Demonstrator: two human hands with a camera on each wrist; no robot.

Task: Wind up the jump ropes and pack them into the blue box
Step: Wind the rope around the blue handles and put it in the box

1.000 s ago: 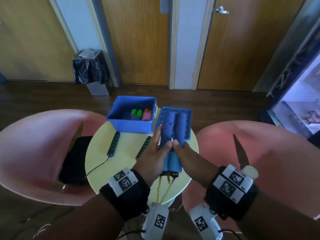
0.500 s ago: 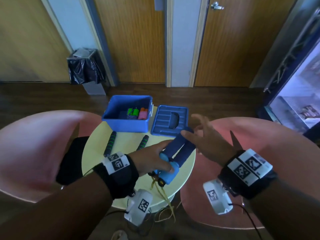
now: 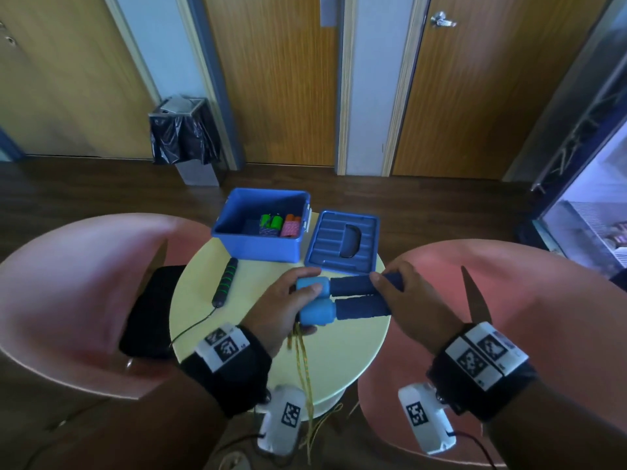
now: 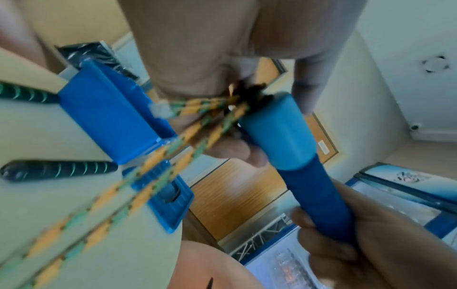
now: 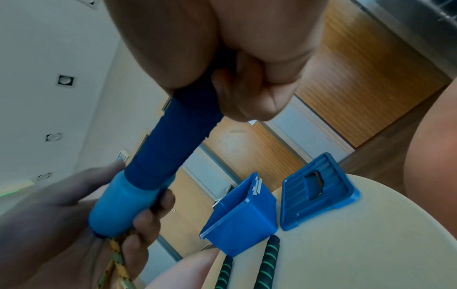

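Above the table (image 3: 325,351), blue handles (image 3: 353,298) lie crosswise, left hand (image 3: 281,307) gripping the rope end, right hand (image 3: 407,300) the other; blue box (image 3: 261,247) beyond, nearer the left.

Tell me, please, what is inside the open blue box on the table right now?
Inside the blue box, against its right wall, lie green handles and orange-pink handles of wound ropes. Its near wall hides the floor in front; nothing else can be made out.

Pink chairs (image 3: 78,293) flank round table (image 3: 339,354); lined bin (image 3: 183,134) by wooden doors (image 3: 281,79).
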